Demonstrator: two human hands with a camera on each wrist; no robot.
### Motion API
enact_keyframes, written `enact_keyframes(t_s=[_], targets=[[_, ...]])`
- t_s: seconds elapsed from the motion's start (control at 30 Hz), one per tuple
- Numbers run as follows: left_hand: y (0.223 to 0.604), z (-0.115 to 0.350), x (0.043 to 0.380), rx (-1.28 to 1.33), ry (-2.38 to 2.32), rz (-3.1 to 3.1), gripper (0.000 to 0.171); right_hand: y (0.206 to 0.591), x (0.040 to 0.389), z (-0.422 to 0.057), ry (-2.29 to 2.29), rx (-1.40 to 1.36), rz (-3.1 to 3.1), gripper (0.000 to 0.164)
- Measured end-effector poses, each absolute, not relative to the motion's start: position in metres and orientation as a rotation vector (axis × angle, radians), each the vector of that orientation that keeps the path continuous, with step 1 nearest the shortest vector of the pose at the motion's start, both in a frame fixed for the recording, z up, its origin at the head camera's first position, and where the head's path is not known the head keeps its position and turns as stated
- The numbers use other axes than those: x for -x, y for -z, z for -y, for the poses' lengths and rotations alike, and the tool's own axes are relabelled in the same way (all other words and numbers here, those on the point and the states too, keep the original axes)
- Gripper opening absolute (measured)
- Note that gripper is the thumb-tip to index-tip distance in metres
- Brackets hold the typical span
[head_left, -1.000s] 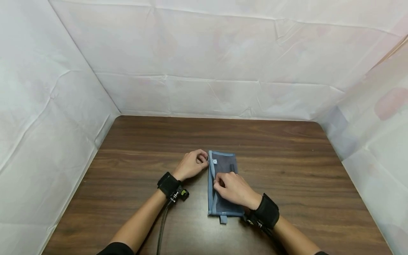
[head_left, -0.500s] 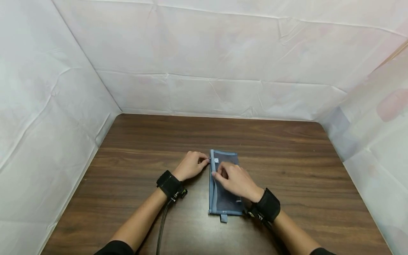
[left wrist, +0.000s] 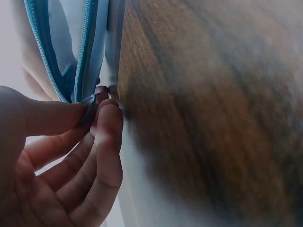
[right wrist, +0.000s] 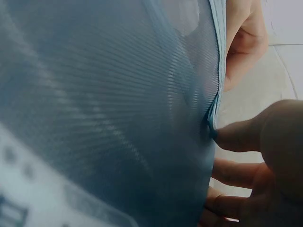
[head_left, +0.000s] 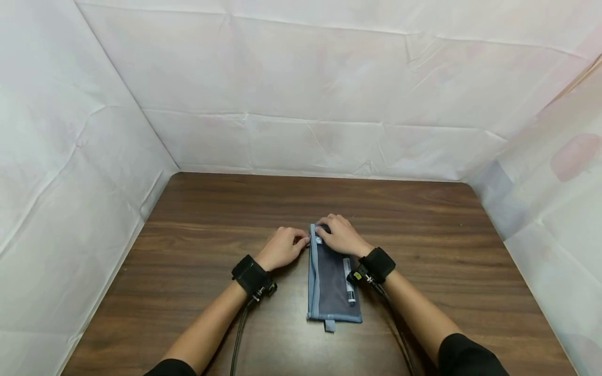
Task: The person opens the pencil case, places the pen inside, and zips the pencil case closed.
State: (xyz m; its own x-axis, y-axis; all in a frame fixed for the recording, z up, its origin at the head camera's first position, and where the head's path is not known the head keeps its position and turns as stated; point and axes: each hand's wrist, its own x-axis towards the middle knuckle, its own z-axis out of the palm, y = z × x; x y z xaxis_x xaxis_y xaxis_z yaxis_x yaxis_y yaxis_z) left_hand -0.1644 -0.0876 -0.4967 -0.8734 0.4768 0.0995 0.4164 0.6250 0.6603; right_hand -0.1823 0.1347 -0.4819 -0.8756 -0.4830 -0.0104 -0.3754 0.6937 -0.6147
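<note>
A blue-grey mesh zipper pouch (head_left: 331, 297) lies lengthwise on the table, a small tab at its near end. Through the mesh shows a marker (head_left: 349, 284) with a white barrel, along the pouch's right side. My left hand (head_left: 280, 249) pinches the zippered left edge near the far end. In the left wrist view the two zipper rows (left wrist: 85, 47) stand apart and converge at that thumb. My right hand (head_left: 344, 237) lies over the far end, thumb and fingers pinching the zippered edge, as the right wrist view shows. The fingers partly hide the zipper's end.
The brown wood-grain table (head_left: 211, 209) is bordered by white sheeting (head_left: 301, 141) at the back and both sides. A black band with a small camera and cable sits on each wrist, the left cable (head_left: 239, 334) trailing towards the near edge.
My right hand has slid from the pouch's middle to its far end, and the marker it covered now shows. The left hand has stayed at the left edge.
</note>
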Motion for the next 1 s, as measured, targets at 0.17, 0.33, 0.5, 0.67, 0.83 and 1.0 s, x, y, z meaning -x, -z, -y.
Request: enact_keyframes(t_s=[0.17, 0.33, 0.5, 0.67, 0.83, 1.0], targets=[[0.498, 0.087, 0.165, -0.771, -1.083, -2.759, 0.016, 0.485, 0.191, -0.133, 1.008, 0.676, -2.681, 0.03], [0.497, 0.086, 0.166, -0.795, -1.038, -2.776, 0.021, 0.487, 0.195, -0.132, 1.062, 0.625, -2.652, 0.025], [0.498, 0.086, 0.165, -0.826, -1.013, -2.785, 0.026, 0.488, 0.196, -0.131, 1.094, 0.575, -2.63, 0.024], [0.496, 0.086, 0.159, -0.873, -0.965, -2.794, 0.022, 0.489, 0.197, -0.129, 1.099, 0.569, -2.629, 0.022], [0.493, 0.087, 0.15, -0.897, -0.939, -2.759, 0.025, 0.486, 0.199, -0.128, 1.09, 0.574, -2.635, 0.022], [0.491, 0.089, 0.139, -0.928, -0.916, -2.75, 0.03, 0.484, 0.203, -0.128, 1.091, 0.57, -2.65, 0.021]])
